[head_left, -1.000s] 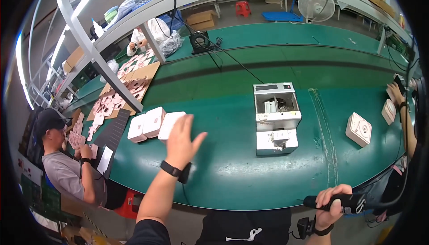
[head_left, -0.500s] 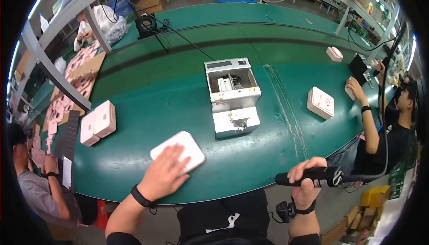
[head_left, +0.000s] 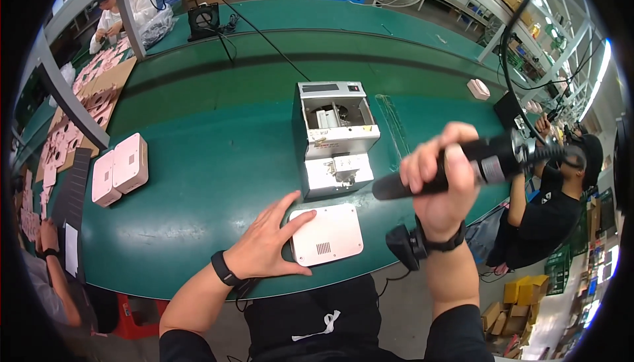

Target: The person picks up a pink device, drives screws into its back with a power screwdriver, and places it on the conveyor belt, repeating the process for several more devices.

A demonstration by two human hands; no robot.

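A pale pink plastic case [head_left: 337, 233] lies on the green bench near its front edge, with a slotted vent and small corner holes on its upper face. My left hand [head_left: 271, 240] grips the case's left end, fingers spread around it and one fingertip on top. Wrapped in my right hand [head_left: 446, 177] is a black electric screwdriver [head_left: 489, 157], raised to the right of the case. Its tip end points left, and a cable runs from its back end. Just beyond the case stands a grey metal screw feeder [head_left: 337, 137] with an open top compartment.
Two similar pink cases [head_left: 131, 164] sit side by side at the left. A small pink case [head_left: 478, 89] lies far right. One co-worker [head_left: 561, 203] works at the right, others at the left beside many pink parts [head_left: 63, 141]. The screwdriver cable [head_left: 505, 51] hangs overhead.
The case has moved right, closer to the screw feeder, and its vented face now shows. My left hand went from lying flat on it to gripping its left end. My right hand lifted the screwdriver.
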